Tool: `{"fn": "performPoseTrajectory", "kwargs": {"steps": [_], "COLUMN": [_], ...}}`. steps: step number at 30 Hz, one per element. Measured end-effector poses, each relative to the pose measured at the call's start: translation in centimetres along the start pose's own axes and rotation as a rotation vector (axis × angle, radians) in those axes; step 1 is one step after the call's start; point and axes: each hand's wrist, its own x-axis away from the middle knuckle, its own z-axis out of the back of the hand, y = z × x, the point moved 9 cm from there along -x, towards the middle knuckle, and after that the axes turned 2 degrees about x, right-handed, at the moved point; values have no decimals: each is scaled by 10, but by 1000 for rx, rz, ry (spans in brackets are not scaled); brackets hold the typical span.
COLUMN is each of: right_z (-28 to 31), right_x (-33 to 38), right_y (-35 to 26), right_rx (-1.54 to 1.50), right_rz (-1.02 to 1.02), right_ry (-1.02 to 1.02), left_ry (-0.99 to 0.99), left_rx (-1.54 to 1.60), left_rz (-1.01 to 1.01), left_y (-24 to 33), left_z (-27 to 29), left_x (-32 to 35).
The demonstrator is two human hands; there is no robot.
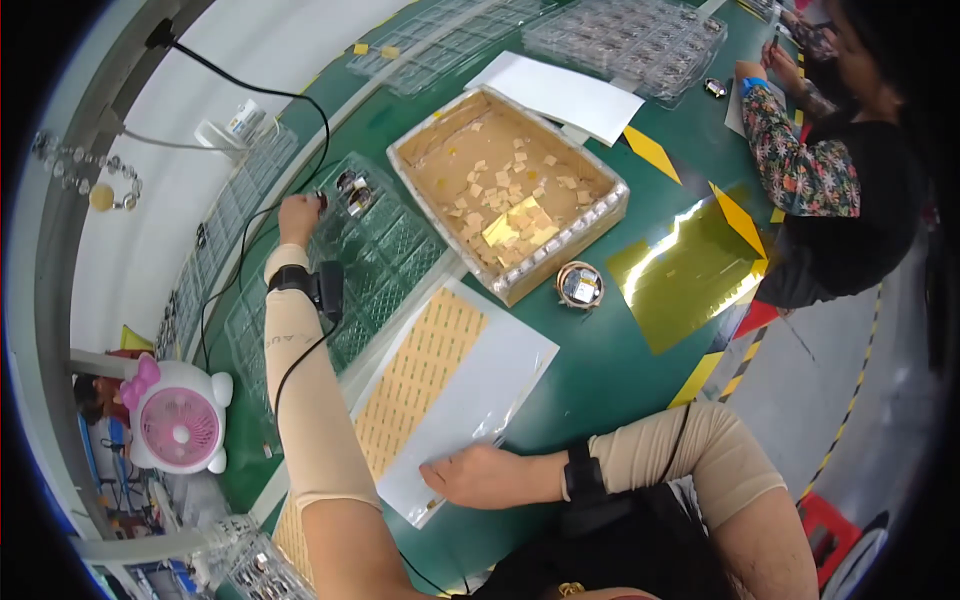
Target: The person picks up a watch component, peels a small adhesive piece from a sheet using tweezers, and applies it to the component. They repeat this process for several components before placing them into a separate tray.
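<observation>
My left hand point(298, 217) reaches over the far end of a clear plastic blister tray point(385, 245). Its fingers are closed around a small dark piece, mostly hidden, that I cannot make out. Beside them, small round electronic parts point(354, 190) sit in the tray's pockets. My right hand point(478, 476), fingers curled in, rests on the near part of a white sheet point(500, 365). Whether a small thing is pinched there is hidden. Along that sheet runs a tan strip of adhesive pieces point(425, 365) with printed marks.
A cardboard box point(440, 160) holding loose tan squares stands mid-table. Right of it lie a round electronic part point(580, 286) and a yellow film sheet point(680, 275). A pink-and-white fan point(180, 425) stands at left; more trays point(630, 45) lie far back. Another person sits at far right.
</observation>
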Motion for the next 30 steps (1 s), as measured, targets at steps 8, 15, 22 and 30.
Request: {"fn": "performPoseTrajectory", "kwargs": {"steps": [8, 15, 22, 30], "right_z": [5, -13, 134, 76], "right_x": [-10, -30, 22, 55], "right_y": [-3, -36, 39, 165], "right_rx": [142, 94, -372, -1092], "right_rz": [-28, 70, -205, -859], "right_ry": [69, 107, 643, 572], "left_ry": [-412, -559, -373, -132], "left_rx": [1104, 1018, 697, 299], "left_rz": [62, 69, -137, -703], "left_y": [90, 116, 66, 132], "left_z": [62, 37, 35, 27], "left_x": [158, 304, 363, 385]}}
